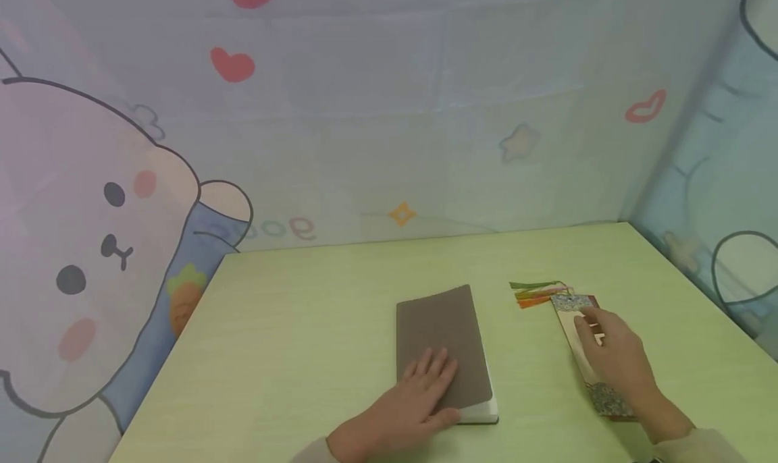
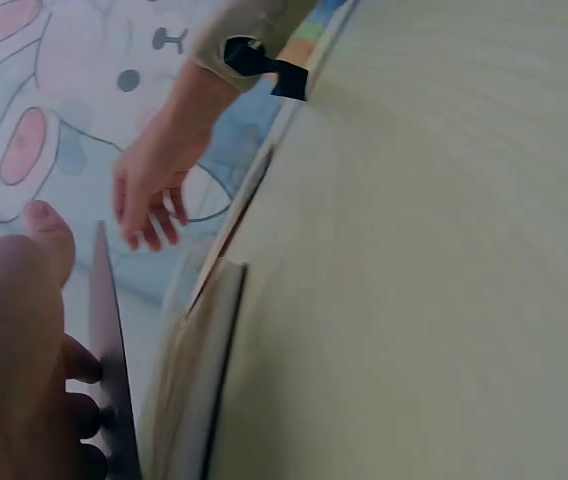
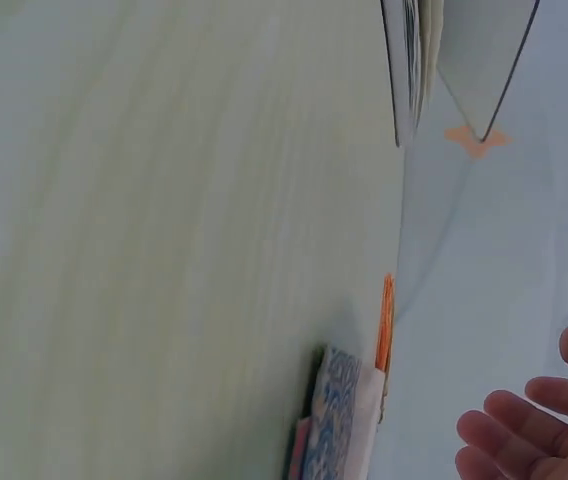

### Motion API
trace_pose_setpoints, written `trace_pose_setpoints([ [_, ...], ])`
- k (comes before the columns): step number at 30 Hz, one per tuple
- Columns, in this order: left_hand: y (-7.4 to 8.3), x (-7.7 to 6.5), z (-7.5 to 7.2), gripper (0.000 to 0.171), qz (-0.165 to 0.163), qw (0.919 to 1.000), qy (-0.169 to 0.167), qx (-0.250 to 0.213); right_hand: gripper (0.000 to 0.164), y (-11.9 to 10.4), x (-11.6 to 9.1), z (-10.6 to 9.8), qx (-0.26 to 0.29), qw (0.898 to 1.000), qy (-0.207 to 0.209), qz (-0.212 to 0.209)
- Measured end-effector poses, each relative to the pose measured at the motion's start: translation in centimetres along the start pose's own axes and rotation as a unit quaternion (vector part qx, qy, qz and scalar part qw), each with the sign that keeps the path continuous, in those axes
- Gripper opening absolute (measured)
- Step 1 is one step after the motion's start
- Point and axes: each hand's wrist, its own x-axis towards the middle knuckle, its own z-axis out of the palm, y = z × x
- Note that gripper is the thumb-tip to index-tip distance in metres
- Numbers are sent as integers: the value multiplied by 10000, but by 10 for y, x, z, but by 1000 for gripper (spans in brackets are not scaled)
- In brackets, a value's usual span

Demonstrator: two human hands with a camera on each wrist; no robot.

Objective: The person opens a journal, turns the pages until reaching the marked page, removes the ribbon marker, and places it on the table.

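A notebook (image 1: 434, 328) with a brown-grey cover lies in the middle of the table, and its white pages show at the lower right edge. My left hand (image 1: 413, 402) rests on the cover, fingers spread. In the left wrist view the cover (image 2: 114, 370) stands raised off the pages (image 2: 189, 400), with the fingertips against it. To the right lie long patterned bookmarks (image 1: 576, 338), stacked, with green, pink and orange tassels (image 1: 535, 294) at the far end. Over them hovers my right hand (image 1: 614, 351), its fingers loosely bent and holding nothing; it hides their middle.
The light green table (image 1: 292, 328) meets a cloth backdrop (image 1: 365, 112) printed with hearts, stars and a rabbit figure. At the right, more printed cloth (image 1: 729, 179) hangs along the table's edge.
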Motion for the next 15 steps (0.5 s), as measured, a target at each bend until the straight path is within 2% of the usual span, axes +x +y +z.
trace_pose_setpoints([
  [3, -2, 3, 8, 73, -32, 9986, -270, 464, 38, -10, 0, 4, -98, 9996, 34, -250],
  [5, -2, 4, 12, 74, -29, 9967, -312, 749, 35, -17, 0, 6, -257, 9986, 139, -435],
  [8, -2, 6, 16, 75, -21, 9926, -334, 1166, 31, -26, -1, 11, -458, 9934, 455, -948],
  [10, -2, 7, 18, 76, 4, 9895, -327, 1405, 32, -31, -3, 13, -695, 9843, 785, -1418],
  [12, -1, 7, 19, 75, 44, 9861, -246, 1643, 37, -34, -5, 15, -926, 9710, 1099, -1910],
  [15, -1, 6, 19, 74, 66, 9815, -25, 1916, 52, -38, -8, 17, -1318, 9520, 1337, -2417],
])
